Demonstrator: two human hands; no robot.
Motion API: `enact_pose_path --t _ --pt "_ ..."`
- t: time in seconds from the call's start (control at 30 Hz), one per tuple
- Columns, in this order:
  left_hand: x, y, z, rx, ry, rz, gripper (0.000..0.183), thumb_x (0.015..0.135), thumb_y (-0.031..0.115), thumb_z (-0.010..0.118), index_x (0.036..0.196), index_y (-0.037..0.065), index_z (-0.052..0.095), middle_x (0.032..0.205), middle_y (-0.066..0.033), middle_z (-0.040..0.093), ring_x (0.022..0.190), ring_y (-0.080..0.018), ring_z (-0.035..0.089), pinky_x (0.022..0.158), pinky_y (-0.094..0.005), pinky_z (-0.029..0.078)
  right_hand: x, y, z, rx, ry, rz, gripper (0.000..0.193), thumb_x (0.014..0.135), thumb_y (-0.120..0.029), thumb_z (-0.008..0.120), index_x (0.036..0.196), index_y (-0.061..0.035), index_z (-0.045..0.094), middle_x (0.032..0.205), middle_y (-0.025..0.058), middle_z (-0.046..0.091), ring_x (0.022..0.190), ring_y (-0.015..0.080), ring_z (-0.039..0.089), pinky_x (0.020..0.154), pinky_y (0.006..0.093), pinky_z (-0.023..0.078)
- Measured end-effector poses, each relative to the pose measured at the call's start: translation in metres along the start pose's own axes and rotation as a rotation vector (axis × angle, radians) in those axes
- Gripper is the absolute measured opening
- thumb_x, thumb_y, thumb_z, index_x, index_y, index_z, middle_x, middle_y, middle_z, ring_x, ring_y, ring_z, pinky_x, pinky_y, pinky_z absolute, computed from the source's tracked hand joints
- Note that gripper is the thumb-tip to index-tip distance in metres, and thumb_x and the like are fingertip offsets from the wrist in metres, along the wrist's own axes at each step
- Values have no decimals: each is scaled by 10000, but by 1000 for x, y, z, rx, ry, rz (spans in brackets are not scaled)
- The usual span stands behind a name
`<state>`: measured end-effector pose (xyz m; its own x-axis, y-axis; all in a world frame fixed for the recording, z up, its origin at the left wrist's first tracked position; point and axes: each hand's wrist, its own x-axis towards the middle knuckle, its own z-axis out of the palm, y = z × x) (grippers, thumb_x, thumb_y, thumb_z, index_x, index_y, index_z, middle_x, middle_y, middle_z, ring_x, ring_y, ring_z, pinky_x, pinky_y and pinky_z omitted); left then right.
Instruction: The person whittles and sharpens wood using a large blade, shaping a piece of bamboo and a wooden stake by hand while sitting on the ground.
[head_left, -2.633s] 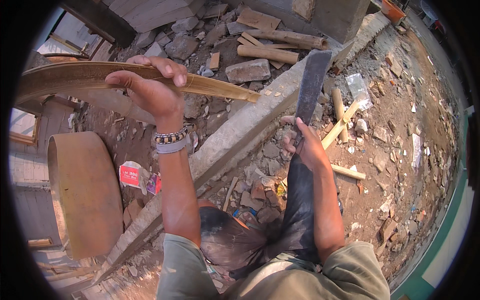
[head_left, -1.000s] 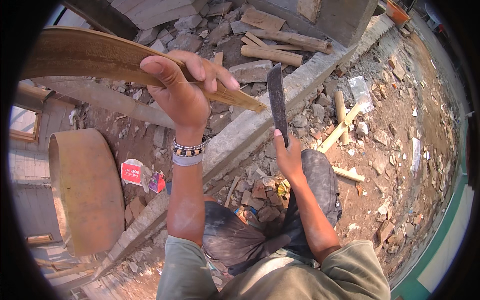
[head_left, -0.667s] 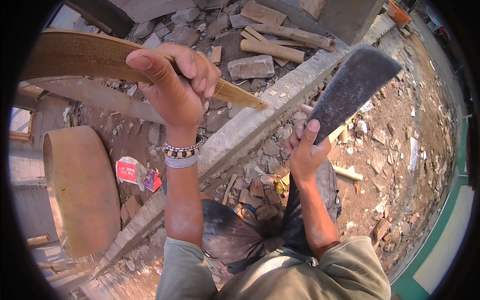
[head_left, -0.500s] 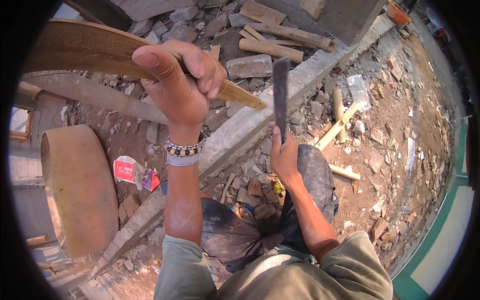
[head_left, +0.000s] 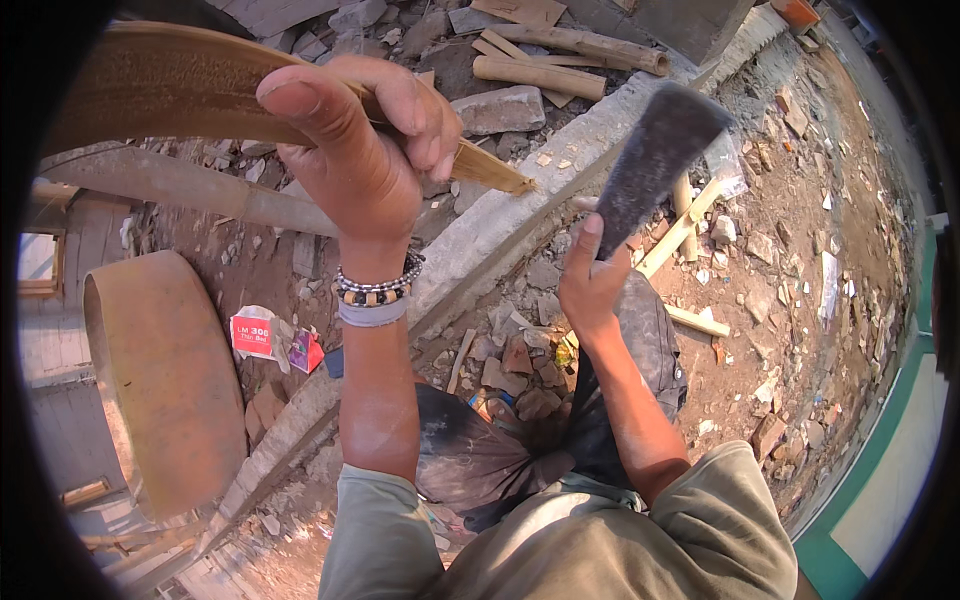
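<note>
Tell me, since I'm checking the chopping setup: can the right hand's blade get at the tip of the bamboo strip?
Probably yes. The right hand holds the blade raised just right of the bamboo strip's tip, open air between them; the left hand grips farther back.

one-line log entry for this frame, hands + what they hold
left hand: gripping bamboo strip | right hand: gripping machete, blade raised, clear of strip | nearby: round bamboo hoop, rubble ground
</note>
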<state>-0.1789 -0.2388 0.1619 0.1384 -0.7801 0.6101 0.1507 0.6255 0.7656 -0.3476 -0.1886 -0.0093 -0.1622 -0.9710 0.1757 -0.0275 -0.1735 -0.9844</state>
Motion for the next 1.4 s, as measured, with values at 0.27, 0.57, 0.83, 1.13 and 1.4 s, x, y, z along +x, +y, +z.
enact_pose_path --t 0.27,0.57,0.83,1.13,1.4 --pt "10 -6 21 91 23 -18 693 931 718 403 710 70 515 501 -46 442 399 -173 459 407 -287 397 10 3 -27 -280 -458 442 321 1034 -250 521 1021 45 647 742 136 645 585 229 615 596 377 476" --pt "13 -9 20 61 74 -35 731 907 768 344 691 96 535 487 -41 453 392 -188 471 414 -304 419 3 27 -5 228 100 87 405 1070 -390 470 1143 -21 621 691 -23 499 503 57 445 430 231 356" --pt "3 -6 -14 -108 -57 -38 781 874 825 287 702 112 556 494 -33 477 373 -157 435 396 -286 376 28 3 -34 189 -375 464 413 1069 -385 477 1132 3 603 664 -33 460 486 52 418 409 255 349" --pt "-8 -8 -38 -179 -48 77 787 896 802 261 694 101 558 479 -24 488 355 -171 468 368 -293 374 -5 36 -5 44 -152 288 447 1067 -375 475 926 5 663 648 -16 521 547 109 487 527 263 376" --pt "-10 -1 -54 -186 -59 43 771 876 815 293 685 120 565 495 -2 492 370 -151 463 381 -284 358 37 -51 -28 154 -310 391 383 1043 -325 535 1007 37 653 637 26 538 564 151 522 564 341 429"
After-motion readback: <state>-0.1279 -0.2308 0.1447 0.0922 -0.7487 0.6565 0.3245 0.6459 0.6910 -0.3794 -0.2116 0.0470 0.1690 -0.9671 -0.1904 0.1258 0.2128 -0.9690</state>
